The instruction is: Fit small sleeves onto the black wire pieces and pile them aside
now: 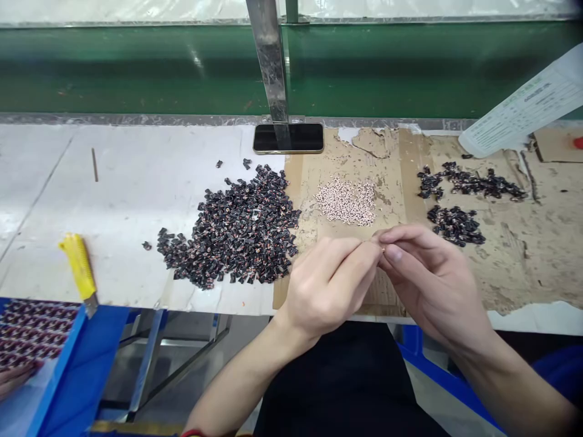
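My left hand (325, 282) is closed in a pinch, its fingertips meeting those of my right hand (428, 279) above the cardboard (300, 206). Between the right thumb and fingers shows a tiny copper-coloured part (383, 249). What the left fingers pinch is hidden behind them. Just beyond the hands lies a patch of tiny pale pinkish-copper pieces (347, 201). To the left spreads a large pile of small black parts with coppery ends (241, 227). Two smaller groups of dark parts, a near one (455, 225) and a far one (473, 182), lie on the right.
A phone (288, 138) lies at the back by a metal post (271, 60). A yellow utility knife (78, 267) overhangs the front edge. A tilted white bottle (523, 103) stands back right. At lower left is a blue tray (98, 358), with another person's hand (18, 379) nearby.
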Motion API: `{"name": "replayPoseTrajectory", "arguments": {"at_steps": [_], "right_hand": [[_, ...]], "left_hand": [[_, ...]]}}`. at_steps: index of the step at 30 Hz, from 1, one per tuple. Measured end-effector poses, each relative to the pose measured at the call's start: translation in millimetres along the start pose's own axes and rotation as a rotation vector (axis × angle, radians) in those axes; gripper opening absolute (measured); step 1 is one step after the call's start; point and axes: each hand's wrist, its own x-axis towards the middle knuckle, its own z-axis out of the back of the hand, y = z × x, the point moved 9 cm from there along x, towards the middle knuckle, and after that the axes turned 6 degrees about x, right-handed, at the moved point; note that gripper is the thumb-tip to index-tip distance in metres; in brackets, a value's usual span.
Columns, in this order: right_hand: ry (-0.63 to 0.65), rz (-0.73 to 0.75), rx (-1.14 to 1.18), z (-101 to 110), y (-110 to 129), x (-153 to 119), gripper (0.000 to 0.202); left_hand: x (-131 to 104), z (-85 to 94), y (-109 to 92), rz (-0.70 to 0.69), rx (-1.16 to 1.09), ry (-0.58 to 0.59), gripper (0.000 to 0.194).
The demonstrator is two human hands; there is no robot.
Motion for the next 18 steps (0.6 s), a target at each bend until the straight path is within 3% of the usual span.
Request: {"name": "replayPoseTrajectory", "arguments": {"at_steps": [5,11,13,18], "right_hand": [[0.029,0.053,-0.039,-2,1,-8,0.008],[-0.036,0.311,-0.349,-9,26,-19,0.012],[-0.020,0.323,-0.397,-9,27,-23,0.011],[0.017,0.284,-0.594,15,16,-33,0.012]], "left_hand": [[-5,-0.3,1,0.015,-0.030,0.021,0.011],[-12,0.9,-1,0.008,-0.030,0.040,0.010],[-14,0.7,-1,0.028,-0.053,0.062,0.010],[-26,5.9,26,0.307,-0.225,0.083,0.011]]}}
